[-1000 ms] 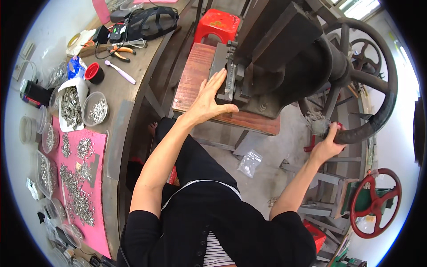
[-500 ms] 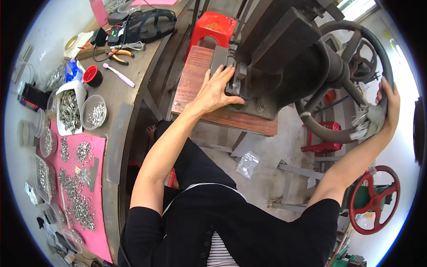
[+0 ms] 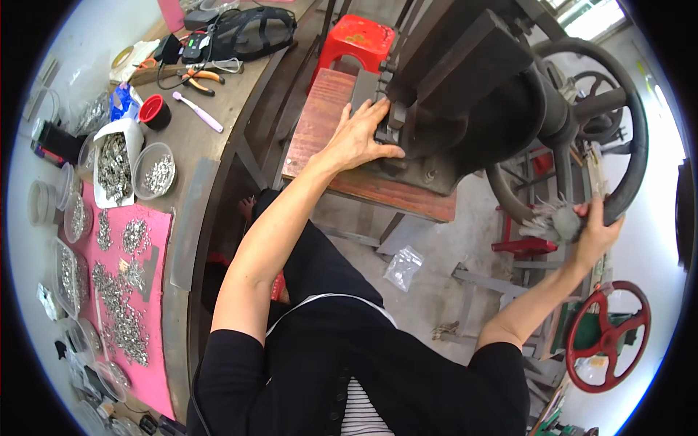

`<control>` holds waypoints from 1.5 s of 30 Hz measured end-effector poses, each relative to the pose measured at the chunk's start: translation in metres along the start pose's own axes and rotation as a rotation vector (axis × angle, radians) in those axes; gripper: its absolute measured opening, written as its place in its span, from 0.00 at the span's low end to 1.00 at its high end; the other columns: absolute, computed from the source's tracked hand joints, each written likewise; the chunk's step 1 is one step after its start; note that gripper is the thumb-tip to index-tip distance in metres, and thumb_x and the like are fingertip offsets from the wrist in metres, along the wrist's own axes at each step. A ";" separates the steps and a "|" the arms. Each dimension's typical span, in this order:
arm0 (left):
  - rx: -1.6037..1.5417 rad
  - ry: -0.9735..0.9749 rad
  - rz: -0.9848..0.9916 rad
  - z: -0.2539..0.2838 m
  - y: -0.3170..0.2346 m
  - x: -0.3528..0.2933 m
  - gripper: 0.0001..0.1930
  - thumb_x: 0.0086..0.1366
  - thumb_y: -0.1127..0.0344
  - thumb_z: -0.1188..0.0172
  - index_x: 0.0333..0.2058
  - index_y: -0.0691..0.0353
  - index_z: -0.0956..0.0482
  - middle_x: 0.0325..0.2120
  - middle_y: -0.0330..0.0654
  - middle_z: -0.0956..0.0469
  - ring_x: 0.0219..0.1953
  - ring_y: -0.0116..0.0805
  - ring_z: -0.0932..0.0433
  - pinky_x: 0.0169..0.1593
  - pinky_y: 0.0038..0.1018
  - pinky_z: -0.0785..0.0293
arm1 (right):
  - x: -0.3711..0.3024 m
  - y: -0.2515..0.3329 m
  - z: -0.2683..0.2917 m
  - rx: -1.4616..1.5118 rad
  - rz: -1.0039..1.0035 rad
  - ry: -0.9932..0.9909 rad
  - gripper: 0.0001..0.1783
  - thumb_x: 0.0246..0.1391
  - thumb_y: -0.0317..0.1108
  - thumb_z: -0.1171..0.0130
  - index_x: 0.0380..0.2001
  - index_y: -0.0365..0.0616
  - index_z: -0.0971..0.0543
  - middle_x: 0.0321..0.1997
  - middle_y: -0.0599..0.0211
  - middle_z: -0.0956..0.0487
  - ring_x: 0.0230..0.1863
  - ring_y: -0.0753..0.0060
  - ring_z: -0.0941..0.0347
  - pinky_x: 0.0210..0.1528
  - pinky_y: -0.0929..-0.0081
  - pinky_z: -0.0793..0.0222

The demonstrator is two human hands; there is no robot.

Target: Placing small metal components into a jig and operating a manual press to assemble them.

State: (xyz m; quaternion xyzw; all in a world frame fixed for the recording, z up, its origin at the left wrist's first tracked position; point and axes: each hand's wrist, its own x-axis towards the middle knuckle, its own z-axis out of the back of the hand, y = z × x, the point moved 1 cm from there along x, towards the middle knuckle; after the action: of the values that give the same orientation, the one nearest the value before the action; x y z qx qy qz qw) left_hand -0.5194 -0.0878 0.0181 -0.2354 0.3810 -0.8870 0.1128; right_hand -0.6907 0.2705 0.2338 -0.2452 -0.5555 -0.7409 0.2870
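A dark, heavy hand press [image 3: 472, 80] stands on a reddish wooden bench [image 3: 314, 123]. My left hand [image 3: 355, 139] lies over the metal fixture [image 3: 394, 131] at its base, fingers stretched and thumb apart. Whether a small part sits under the fingertips is hidden. My right hand [image 3: 600, 236] is closed round the lower rim of the press's large handwheel [image 3: 639, 138]. Beside its fingers, a frayed grey cloth [image 3: 563, 221] is wrapped on that rim.
On the left, a workbench carries a pink mat [image 3: 156, 240] with small metal parts, a white container [image 3: 134, 138], a round tub [image 3: 154, 185], pliers [image 3: 200, 83] and a red cup [image 3: 154, 112]. Behind is a red stool [image 3: 356, 40]; a red handwheel [image 3: 609, 334] stands at lower right.
The handwheel has turned, carrying its wrapped cloth left along the bottom. My right hand has moved left and down with the rim. My left hand stays at the fixture.
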 end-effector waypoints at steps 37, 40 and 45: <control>0.186 -0.144 -0.240 0.027 -0.007 -0.016 0.18 0.54 0.57 0.27 0.43 0.55 0.15 0.45 0.40 0.23 0.55 0.44 0.29 0.62 0.44 0.42 | 0.140 0.058 -0.012 -0.162 0.382 -0.020 0.28 0.67 0.37 0.40 0.67 0.40 0.31 0.65 0.53 0.26 0.63 0.62 0.27 0.66 0.66 0.34; 0.218 -0.339 -0.225 0.021 -0.016 -0.043 0.15 0.56 0.61 0.30 0.42 0.58 0.17 0.39 0.40 0.24 0.53 0.43 0.28 0.64 0.47 0.43 | 0.021 0.089 -0.078 -0.046 0.821 0.102 0.18 0.59 0.18 0.43 0.53 0.35 0.22 0.52 0.56 0.19 0.54 0.62 0.23 0.59 0.68 0.29; 0.305 -0.630 -0.008 0.056 -0.029 -0.148 0.17 0.58 0.62 0.32 0.45 0.58 0.19 0.43 0.40 0.22 0.54 0.44 0.28 0.67 0.52 0.47 | -0.123 0.084 -0.207 0.142 0.552 0.960 0.38 0.46 0.28 0.27 0.61 0.37 0.30 0.60 0.48 0.28 0.60 0.47 0.29 0.63 0.60 0.34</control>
State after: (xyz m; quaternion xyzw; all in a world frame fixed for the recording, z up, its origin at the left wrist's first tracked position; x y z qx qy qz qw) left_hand -0.3644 -0.0467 0.0235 -0.4795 0.1895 -0.8179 0.2553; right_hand -0.5541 0.0711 0.1526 0.0031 -0.3261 -0.6275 0.7070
